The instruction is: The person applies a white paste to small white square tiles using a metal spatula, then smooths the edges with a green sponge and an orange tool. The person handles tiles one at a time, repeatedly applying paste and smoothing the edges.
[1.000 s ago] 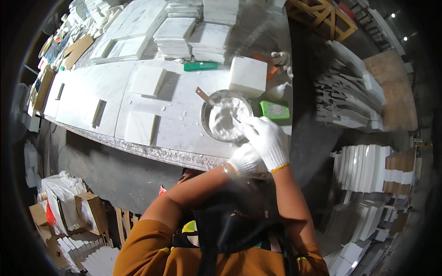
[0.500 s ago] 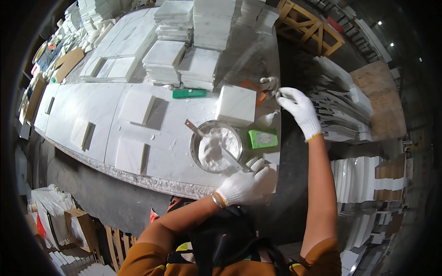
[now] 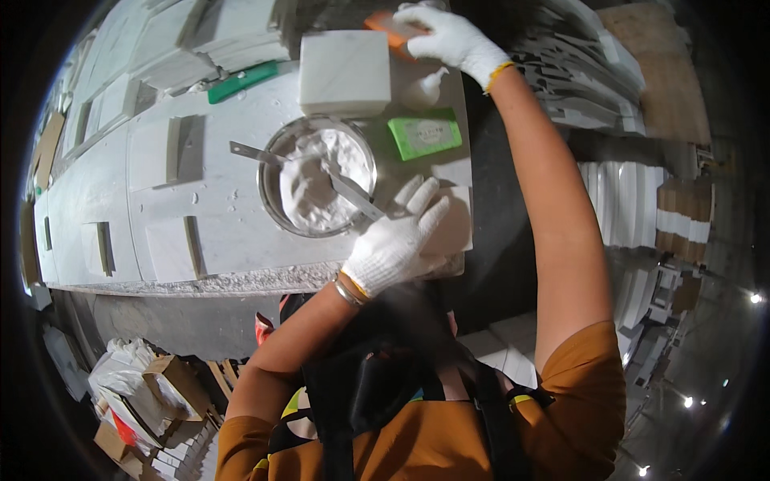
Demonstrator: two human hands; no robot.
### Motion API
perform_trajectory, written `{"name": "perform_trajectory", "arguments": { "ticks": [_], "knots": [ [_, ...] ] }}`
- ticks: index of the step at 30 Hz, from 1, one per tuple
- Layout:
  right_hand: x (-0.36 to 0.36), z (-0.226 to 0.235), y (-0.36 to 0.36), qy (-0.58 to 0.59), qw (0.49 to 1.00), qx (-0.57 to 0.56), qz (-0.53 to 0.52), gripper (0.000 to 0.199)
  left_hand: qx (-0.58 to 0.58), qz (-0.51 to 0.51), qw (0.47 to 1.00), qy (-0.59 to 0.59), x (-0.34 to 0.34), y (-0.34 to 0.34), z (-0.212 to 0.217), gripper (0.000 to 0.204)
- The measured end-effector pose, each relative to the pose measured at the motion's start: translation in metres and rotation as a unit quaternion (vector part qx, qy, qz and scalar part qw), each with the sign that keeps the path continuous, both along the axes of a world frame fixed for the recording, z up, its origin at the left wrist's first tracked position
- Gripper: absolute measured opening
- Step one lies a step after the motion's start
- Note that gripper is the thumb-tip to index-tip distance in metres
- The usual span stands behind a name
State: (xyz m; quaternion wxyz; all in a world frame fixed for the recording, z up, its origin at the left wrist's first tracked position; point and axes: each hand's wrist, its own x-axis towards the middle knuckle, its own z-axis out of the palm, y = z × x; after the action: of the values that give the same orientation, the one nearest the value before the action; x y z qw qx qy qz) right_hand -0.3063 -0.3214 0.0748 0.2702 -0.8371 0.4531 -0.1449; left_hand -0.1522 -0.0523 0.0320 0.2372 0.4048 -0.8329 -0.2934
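A white knit glove with a yellow cuff covers my left hand. Its fingers are stretched out over a white tile, beside the handle end of a metal putty knife. That knife and a second metal blade rest in a round metal bowl of white paste. My gloved right hand reaches to the table's far right, thumb and fingers apart around an orange flat piece. Whether it grips the piece is unclear. A stack of white tiles stands next to it.
Right of the bowl are a green box and a small white bottle. A green tool lies beyond the bowl at left. Separate tiles lie on the marble table's left side. More stone slabs stand off its right edge.
The view has shifted, so the table sits higher in the picture. My right hand has moved left toward the tile stack, over the orange piece. My left hand stays beside the bowl.
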Motion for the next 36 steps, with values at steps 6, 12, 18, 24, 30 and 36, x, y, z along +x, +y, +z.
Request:
{"name": "perform_trajectory", "arguments": {
  "ticks": [6, 12, 18, 24, 30, 36],
  "knots": [
    [-0.094, 0.049, 0.1, -0.303, 0.934, 0.116, -0.152, 0.057, -0.002, -0.002, 1.0, -0.005, -0.001, 0.0, -0.003, 0.082],
    [-0.163, -0.019, 0.272, -0.511, 0.738, 0.272, -0.347, 0.059, 0.03, -0.009, 0.996, -0.078, -0.015, -0.002, 0.008, 0.079],
    [-0.143, -0.068, 0.349, -0.61, 0.617, 0.286, -0.406, 0.057, -0.056, -0.03, 0.995, -0.076, -0.041, -0.008, 0.003, 0.082],
    [-0.099, -0.064, 0.344, -0.549, 0.692, 0.201, -0.424, 0.053, -0.072, -0.04, 0.994, -0.073, -0.035, -0.008, 0.002, 0.078],
    [-0.099, -0.053, 0.363, -0.501, 0.745, 0.18, -0.402, 0.051, -0.051, -0.048, 0.992, -0.106, -0.037, -0.007, 0.01, 0.081],
    [-0.096, -0.073, 0.327, -0.466, 0.75, 0.157, -0.442, 0.057, -0.074, -0.035, 0.994, -0.071, -0.04, -0.008, 0.003, 0.072]
  ]
}}
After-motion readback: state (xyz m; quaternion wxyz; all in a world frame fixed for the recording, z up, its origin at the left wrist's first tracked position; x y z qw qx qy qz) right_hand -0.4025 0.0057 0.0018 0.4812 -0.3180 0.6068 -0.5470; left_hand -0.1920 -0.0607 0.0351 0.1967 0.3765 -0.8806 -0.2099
